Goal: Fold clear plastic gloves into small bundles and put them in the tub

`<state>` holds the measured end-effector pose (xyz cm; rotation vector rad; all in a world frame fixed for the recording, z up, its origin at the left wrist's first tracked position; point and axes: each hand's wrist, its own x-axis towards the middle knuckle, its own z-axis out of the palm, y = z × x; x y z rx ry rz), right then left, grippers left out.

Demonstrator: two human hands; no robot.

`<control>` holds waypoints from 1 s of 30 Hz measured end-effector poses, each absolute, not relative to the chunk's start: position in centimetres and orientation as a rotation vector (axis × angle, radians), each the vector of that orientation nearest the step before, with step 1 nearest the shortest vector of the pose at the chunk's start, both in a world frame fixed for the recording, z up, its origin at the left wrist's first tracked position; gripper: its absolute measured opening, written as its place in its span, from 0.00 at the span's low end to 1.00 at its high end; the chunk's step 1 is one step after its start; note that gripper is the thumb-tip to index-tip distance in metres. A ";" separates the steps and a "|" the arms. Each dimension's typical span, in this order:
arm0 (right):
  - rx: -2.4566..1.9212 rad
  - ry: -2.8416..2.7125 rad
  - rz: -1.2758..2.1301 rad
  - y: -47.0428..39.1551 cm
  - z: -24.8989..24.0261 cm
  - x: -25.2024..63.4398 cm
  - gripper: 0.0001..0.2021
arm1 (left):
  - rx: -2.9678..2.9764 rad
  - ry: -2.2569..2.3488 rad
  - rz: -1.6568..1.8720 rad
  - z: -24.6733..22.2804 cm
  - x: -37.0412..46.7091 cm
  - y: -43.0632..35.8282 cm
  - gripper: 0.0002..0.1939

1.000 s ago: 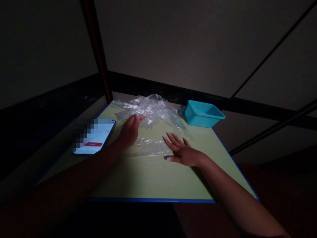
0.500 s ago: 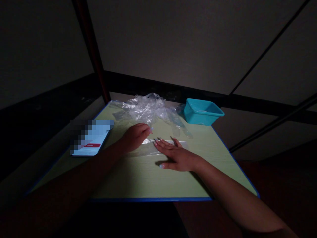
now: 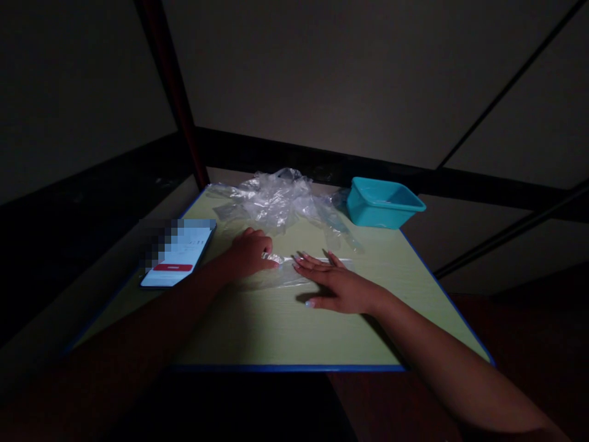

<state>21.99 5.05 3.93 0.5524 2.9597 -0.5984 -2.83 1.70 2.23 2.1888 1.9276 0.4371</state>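
A clear plastic bag (image 3: 280, 279) lies flattened across the middle of the light green table (image 3: 285, 337). My left hand (image 3: 252, 253) is at the bag's left part, fingers curled and closed on its upper edge near a shiny fold. Spread flat, my right hand (image 3: 338, 285) rests on the bag's right part, fingers apart and pointing left. Behind both hands is a crumpled heap of clear plastic bags (image 3: 280, 199).
A turquoise basket (image 3: 384, 205) stands at the table's back right corner. On the left side lies a phone (image 3: 179, 255) with a lit screen. Dark panelled walls rise behind the table, which has a blue edge.
My left hand has lowered to the bag and its fingers have curled in. The right hand stays flat on the bag. The whole view has shifted slightly.
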 end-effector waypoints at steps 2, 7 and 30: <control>0.547 2.957 -0.629 5.1 3.8 22.0 0.37 | 2.123 1.890 0.468 2.3 -2.9 1.7 0.12; 0.523 2.972 -0.640 5.3 3.3 22.1 0.37 | 1.943 1.750 0.556 2.6 -3.1 1.8 0.15; 0.547 2.994 -0.626 5.4 3.3 22.1 0.35 | 1.997 1.377 0.344 2.9 -4.6 2.3 0.09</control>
